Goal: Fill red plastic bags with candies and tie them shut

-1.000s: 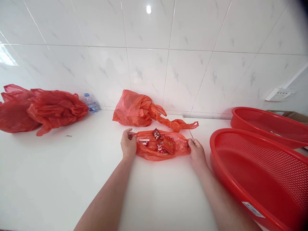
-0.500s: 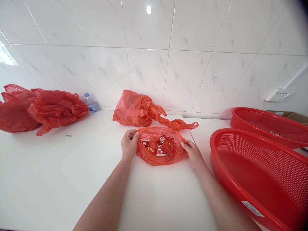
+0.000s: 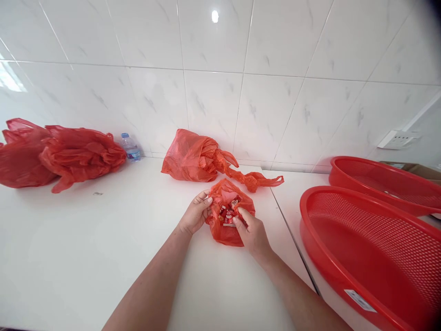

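Note:
A small red plastic bag (image 3: pixel 225 232) lies on the white counter (image 3: pixel 103 248) in front of me, with several red wrapped sweets (image 3: pixel 228 212) showing in its mouth. My left hand (image 3: pixel 196 214) pinches the bag's left edge. My right hand (image 3: pixel 251 232) grips its right edge. The two hands are close together and the bag is bunched between them.
A fuller red bag (image 3: pixel 193 158) with a trailing handle lies just behind, against the tiled wall. More red bags (image 3: pixel 62 154) and a small water bottle (image 3: pixel 130 147) sit at the far left. Two red perforated baskets (image 3: pixel 372 257) stand at the right, with a wall socket (image 3: pixel 396 138) above.
My hands have come together from wide apart, gathering the bag's open mouth into a narrow bunch. The sweets have crowded toward the middle.

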### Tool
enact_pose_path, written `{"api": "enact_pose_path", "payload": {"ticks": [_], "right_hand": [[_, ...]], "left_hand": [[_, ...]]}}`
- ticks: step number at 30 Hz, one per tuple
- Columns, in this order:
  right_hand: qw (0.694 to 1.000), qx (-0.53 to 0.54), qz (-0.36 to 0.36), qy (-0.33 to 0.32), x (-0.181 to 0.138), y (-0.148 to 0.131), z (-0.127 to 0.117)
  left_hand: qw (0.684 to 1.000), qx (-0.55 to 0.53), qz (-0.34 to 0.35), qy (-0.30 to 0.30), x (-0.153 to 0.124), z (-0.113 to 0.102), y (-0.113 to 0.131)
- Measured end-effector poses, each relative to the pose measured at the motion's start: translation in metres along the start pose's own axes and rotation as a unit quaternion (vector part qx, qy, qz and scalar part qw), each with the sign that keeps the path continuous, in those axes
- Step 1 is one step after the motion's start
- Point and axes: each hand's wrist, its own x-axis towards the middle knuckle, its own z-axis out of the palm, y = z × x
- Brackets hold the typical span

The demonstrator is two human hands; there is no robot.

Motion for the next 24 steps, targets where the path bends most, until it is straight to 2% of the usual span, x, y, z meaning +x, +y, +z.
{"api": "enact_pose_path", "payload": {"ticks": [4,8,12,15,17,20,22,24], "right_hand": [[0.997,0.053,0.041,-0.025,0.001,-0.006,-0.001],[0.987,0.132,0.074,-0.058,0.003,-0.014,0.001],[0.977,0.169,0.125,-0.023,0.005,-0.013,0.01],[0.968,0.206,0.142,0.004,0.008,-0.01,0.01],[0.955,0.268,0.129,-0.003,0.01,-0.009,0.005],[0.923,0.37,0.103,-0.02,0.012,-0.009,-0.004],[0.904,0.409,0.118,-0.023,0.013,-0.006,-0.006],[0.889,0.429,0.156,-0.013,0.013,0.0,-0.007]], "left_hand": [[0.998,0.017,-0.006,-0.063,-0.003,0.009,-0.001],[0.994,0.05,-0.05,-0.088,-0.007,0.016,0.0],[0.988,0.102,-0.072,-0.095,-0.009,0.022,0.002],[0.972,0.204,-0.034,-0.109,-0.008,0.03,0.001],[0.934,0.335,0.056,-0.115,-0.008,0.037,-0.003],[0.815,0.525,0.215,-0.119,-0.01,0.05,-0.01],[0.755,0.588,0.264,-0.12,-0.011,0.055,-0.014],[0.734,0.61,0.278,-0.108,-0.011,0.053,-0.017]]}}
